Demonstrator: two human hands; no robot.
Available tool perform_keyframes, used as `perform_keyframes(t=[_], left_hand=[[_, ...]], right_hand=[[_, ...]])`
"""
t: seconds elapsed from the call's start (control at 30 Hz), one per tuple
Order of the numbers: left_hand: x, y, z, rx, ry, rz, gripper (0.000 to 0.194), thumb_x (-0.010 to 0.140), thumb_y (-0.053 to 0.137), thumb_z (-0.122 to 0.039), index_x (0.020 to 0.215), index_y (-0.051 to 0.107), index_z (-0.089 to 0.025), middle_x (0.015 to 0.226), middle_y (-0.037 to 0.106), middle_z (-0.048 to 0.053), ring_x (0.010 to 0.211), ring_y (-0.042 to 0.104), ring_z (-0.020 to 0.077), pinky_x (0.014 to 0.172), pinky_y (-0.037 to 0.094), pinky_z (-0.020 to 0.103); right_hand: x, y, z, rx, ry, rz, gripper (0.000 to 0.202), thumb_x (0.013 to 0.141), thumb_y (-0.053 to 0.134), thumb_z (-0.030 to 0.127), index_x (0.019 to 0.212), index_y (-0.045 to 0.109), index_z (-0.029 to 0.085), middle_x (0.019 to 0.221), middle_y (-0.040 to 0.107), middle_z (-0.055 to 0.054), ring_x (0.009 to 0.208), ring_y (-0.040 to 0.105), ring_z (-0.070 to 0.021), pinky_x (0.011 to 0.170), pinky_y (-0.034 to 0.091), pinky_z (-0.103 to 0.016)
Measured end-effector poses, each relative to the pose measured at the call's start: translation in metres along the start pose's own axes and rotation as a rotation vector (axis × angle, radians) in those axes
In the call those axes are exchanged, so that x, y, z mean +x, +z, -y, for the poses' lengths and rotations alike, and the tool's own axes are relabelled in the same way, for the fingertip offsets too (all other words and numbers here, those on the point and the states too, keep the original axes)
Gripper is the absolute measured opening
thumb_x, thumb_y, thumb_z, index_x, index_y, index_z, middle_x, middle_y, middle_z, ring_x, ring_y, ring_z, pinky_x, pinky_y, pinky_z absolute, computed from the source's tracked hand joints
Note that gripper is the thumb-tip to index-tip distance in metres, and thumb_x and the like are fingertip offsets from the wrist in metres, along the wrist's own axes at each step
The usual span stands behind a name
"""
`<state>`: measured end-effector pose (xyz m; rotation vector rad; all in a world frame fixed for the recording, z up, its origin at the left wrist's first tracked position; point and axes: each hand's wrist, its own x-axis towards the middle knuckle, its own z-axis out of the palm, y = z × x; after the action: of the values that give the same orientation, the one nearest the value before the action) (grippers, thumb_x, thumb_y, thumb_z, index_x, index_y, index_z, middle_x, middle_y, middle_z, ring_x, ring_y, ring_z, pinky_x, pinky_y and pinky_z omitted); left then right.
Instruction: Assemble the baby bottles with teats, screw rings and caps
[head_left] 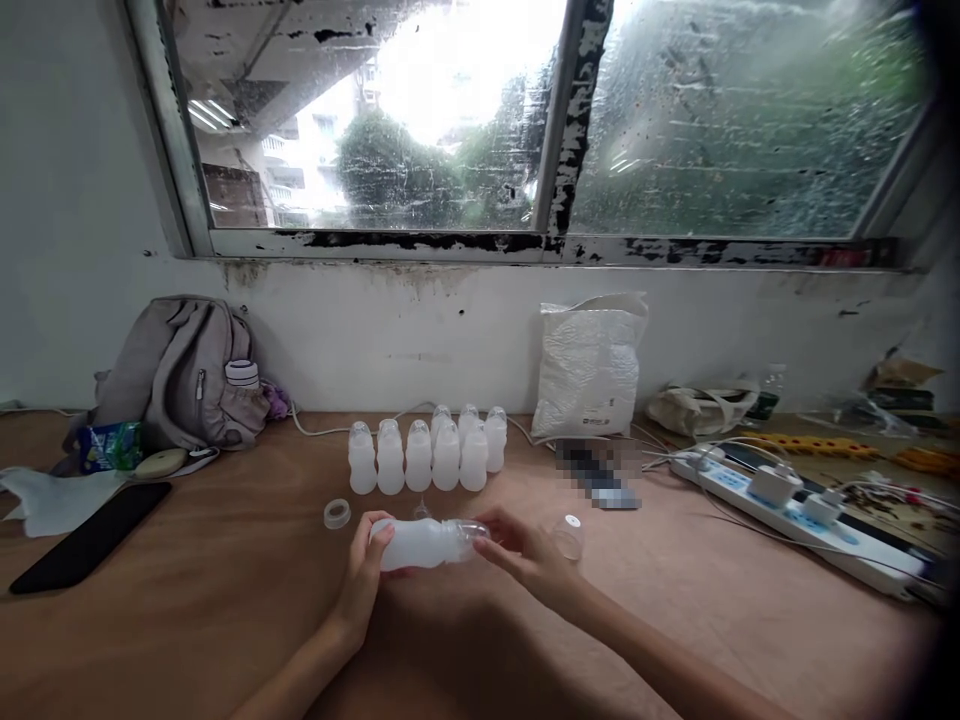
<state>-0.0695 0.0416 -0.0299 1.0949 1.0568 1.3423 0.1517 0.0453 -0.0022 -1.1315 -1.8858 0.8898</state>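
Observation:
A frosted white baby bottle (412, 545) lies sideways in the air above the table, its clear cap (469, 533) pointing right. My left hand (364, 565) is wrapped round the bottom end of the bottle. With thumb and fingers, my right hand (521, 545) grips the clear cap at the other end. Just behind the held bottle is a small clear piece (422, 507), partly hidden, perhaps a teat. A translucent ring (337, 514) rests left of it, and a loose clear cap (570, 540) stands beyond my right hand. Several capped bottles (390, 460) stand upright in rows behind.
A grey backpack (180, 370) leans on the wall at left, near a black flat case (90, 537). At the back stands a white padded bag (589, 370). A power strip (810, 520) with plugs and cables runs along the right; a pixelated object (600, 475) lies before the bag.

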Motion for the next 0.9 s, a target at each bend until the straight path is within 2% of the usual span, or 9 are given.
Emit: perform_keyframes(t=[0.07,0.17,0.23,0.3,0.37,0.43,0.6,0.8,0.9], left_hand=[[0.001,-0.001,0.002,-0.057,-0.042,0.028,0.028,0.077,0.047,-0.044,0.094,0.050,-0.022,0.091,0.051,0.002,0.080,0.055,0.0188,0.055,0.050,0.026],[0.001,0.001,0.006,-0.080,-0.094,0.032,0.026,0.077,0.046,-0.042,0.092,0.049,-0.021,0.087,0.054,0.002,0.077,0.056,0.0191,0.051,0.049,0.026],[-0.003,0.006,0.006,-0.059,-0.119,-0.024,0.026,0.076,0.045,-0.044,0.087,0.049,-0.020,0.078,0.055,0.002,0.069,0.057,0.0184,0.046,0.048,0.024],[-0.011,0.013,0.005,-0.005,-0.105,-0.122,0.027,0.075,0.044,-0.045,0.084,0.049,-0.021,0.072,0.055,0.001,0.060,0.056,0.0170,0.042,0.046,0.023],[-0.020,0.020,0.003,0.059,-0.054,-0.221,0.027,0.073,0.045,-0.046,0.084,0.049,-0.022,0.070,0.054,0.000,0.055,0.055,0.0157,0.040,0.044,0.022],[-0.027,0.025,0.002,0.095,-0.015,-0.269,0.027,0.071,0.047,-0.047,0.083,0.048,-0.023,0.070,0.055,0.000,0.053,0.054,0.0154,0.037,0.042,0.022],[-0.038,0.030,0.000,0.105,0.008,-0.285,0.027,0.068,0.049,-0.050,0.077,0.048,-0.025,0.067,0.057,0.000,0.049,0.054,0.0156,0.032,0.038,0.022],[-0.046,0.034,-0.002,-0.038,0.095,-0.301,0.027,0.067,0.053,-0.047,0.079,0.050,-0.023,0.080,0.053,0.000,0.054,0.056,0.0125,0.036,0.042,0.019],[-0.048,0.035,-0.002,-0.074,0.114,-0.288,0.026,0.069,0.053,-0.045,0.080,0.049,-0.022,0.080,0.052,-0.001,0.057,0.057,0.0123,0.042,0.045,0.019]], right_hand=[[-0.003,0.009,-0.005,-0.013,0.001,0.009,0.031,0.080,0.048,0.046,0.095,0.055,0.020,0.076,0.062,-0.004,0.068,0.058,-0.0173,0.059,0.046,-0.027],[-0.011,0.021,-0.009,-0.036,0.016,0.047,0.030,0.086,0.039,0.045,0.103,0.049,0.023,0.073,0.060,-0.003,0.065,0.058,-0.0168,0.059,0.047,-0.028],[-0.018,0.026,-0.011,-0.077,0.006,0.045,0.028,0.088,0.033,0.042,0.107,0.046,0.026,0.086,0.061,-0.005,0.078,0.059,-0.0188,0.071,0.048,-0.032],[-0.025,0.029,-0.014,-0.111,-0.019,0.041,0.027,0.089,0.031,0.038,0.112,0.042,0.028,0.105,0.057,-0.007,0.097,0.055,-0.0207,0.086,0.043,-0.035],[-0.031,0.029,-0.020,-0.124,-0.048,0.067,0.031,0.090,0.029,0.035,0.119,0.036,0.030,0.115,0.053,-0.007,0.108,0.050,-0.0213,0.091,0.041,-0.036],[-0.035,0.027,-0.027,-0.145,-0.087,0.089,0.035,0.089,0.028,0.032,0.125,0.030,0.031,0.118,0.051,-0.008,0.110,0.048,-0.0220,0.091,0.042,-0.036],[-0.043,0.025,-0.041,-0.219,-0.234,0.116,0.047,0.088,0.032,0.027,0.131,0.016,0.034,0.122,0.049,-0.009,0.106,0.052,-0.0232,0.086,0.046,-0.036],[-0.046,0.023,-0.031,-0.291,-0.385,0.066,0.046,0.088,0.030,0.028,0.131,0.017,0.023,0.117,0.051,-0.014,0.096,0.057,-0.0242,0.078,0.049,-0.035],[-0.045,0.023,-0.022,-0.296,-0.410,0.069,0.045,0.088,0.030,0.025,0.131,0.016,0.023,0.115,0.053,-0.012,0.097,0.057,-0.0221,0.078,0.049,-0.032]])
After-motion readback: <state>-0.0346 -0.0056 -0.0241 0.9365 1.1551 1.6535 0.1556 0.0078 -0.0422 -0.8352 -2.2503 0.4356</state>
